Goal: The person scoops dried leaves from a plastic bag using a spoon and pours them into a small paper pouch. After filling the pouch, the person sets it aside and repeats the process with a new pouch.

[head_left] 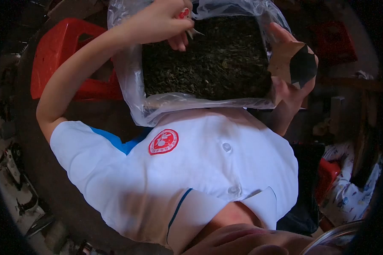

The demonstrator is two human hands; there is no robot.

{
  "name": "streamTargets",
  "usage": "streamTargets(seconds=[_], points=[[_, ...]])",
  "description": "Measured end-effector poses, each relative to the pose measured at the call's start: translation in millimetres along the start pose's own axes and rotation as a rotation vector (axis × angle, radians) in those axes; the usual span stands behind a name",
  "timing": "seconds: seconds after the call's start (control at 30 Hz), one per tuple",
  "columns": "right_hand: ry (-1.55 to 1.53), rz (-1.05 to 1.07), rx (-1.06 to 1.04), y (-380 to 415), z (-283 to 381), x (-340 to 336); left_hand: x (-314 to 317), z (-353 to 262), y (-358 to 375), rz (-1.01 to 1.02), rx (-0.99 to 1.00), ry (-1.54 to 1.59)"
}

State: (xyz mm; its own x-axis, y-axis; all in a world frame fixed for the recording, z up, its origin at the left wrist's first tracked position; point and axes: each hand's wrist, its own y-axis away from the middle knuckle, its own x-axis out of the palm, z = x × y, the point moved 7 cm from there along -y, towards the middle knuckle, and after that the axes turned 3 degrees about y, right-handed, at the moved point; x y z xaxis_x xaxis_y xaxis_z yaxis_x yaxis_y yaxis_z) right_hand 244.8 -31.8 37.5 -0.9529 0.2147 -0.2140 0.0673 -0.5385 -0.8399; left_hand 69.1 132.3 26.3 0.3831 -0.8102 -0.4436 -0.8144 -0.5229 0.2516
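My left hand is over the upper left part of a box lined with clear plastic. It pinches a small pale piece with red print, partly hidden by the fingers. Dark, dry, leaf-like flakes fill the box. At the box's right edge, my right hand is wrapped round a brown paper bag. The bag's dark opening faces right, and what is inside cannot be made out.
A red plastic stool stands left of the box, and another red object lies at the upper right. White cloth with coloured marks is at the lower right, beside a red item. Cluttered objects line the left edge.
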Motion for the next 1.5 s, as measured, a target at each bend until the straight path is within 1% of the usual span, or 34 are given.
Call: streamTargets(seconds=[0.07, 0.17, 0.27, 0.37, 0.47, 0.53, 0.63, 0.87, 0.9, 1.0, 1.03, 1.13, 1.23, 1.33, 1.43, 1.5], points=[[0.025, -0.018, 0.029, 3.6, 0.3, -1.4, 14.1, 27.7, -4.6, 0.024, -0.101, 0.078], [0.034, -0.015, 0.063, 4.2, -1.1, -2.8, 18.0, 41.8, -8.5, -0.003, -0.109, 0.219], [0.070, -0.003, 0.048, 4.8, -0.7, -6.0, 18.5, 40.1, -5.8, -0.034, -0.092, 0.380], [0.087, -0.036, 0.009, 3.2, -7.1, -6.2, 5.2, 39.0, 1.7, -0.144, -0.075, 0.369], [0.062, -0.041, 0.010, -2.1, -9.0, -5.1, -6.0, 31.7, 12.1, -0.122, -0.084, 0.360], [0.049, -0.002, 0.026, -7.9, -6.6, -4.8, -13.3, 29.3, 22.8, -0.166, -0.058, 0.350], [0.223, 0.081, 0.200, -7.3, -5.7, -6.5, -16.2, 22.1, 45.2, -0.239, -0.038, 0.316], [0.389, 0.356, 0.189, -16.6, -20.4, 20.0, -37.3, 31.6, 85.9, -0.314, -0.037, 0.298], [0.408, 0.388, 0.200, -15.9, -23.2, 22.1, -41.0, 34.1, 89.5, -0.342, 0.000, 0.343], [0.483, 0.477, 0.240, -16.8, -34.7, 28.8, -52.0, 26.9, 95.1, -0.319, -0.013, 0.364], [0.513, 0.506, 0.251, -18.1, -38.2, 31.3, -56.6, 30.3, 95.0, -0.382, 0.050, 0.301], [0.528, 0.530, 0.241, -20.2, -43.9, 37.4, -62.5, 34.3, 96.8, -0.396, -0.005, 0.296], [0.513, 0.526, 0.218, -21.7, -44.8, 43.1, -60.4, 29.1, 96.3, -0.429, -0.015, 0.260], [0.457, 0.535, 0.237, -24.8, -46.7, 46.8, -67.6, 33.5, 86.7, -0.378, 0.044, 0.267], [0.373, 0.545, 0.309, -26.7, -47.3, 50.3, -71.9, 27.2, 82.9, -0.347, 0.034, 0.269], [0.372, 0.552, 0.325, -28.1, -45.3, 52.6, -71.4, 19.5, 81.9, -0.377, 0.031, 0.219]])
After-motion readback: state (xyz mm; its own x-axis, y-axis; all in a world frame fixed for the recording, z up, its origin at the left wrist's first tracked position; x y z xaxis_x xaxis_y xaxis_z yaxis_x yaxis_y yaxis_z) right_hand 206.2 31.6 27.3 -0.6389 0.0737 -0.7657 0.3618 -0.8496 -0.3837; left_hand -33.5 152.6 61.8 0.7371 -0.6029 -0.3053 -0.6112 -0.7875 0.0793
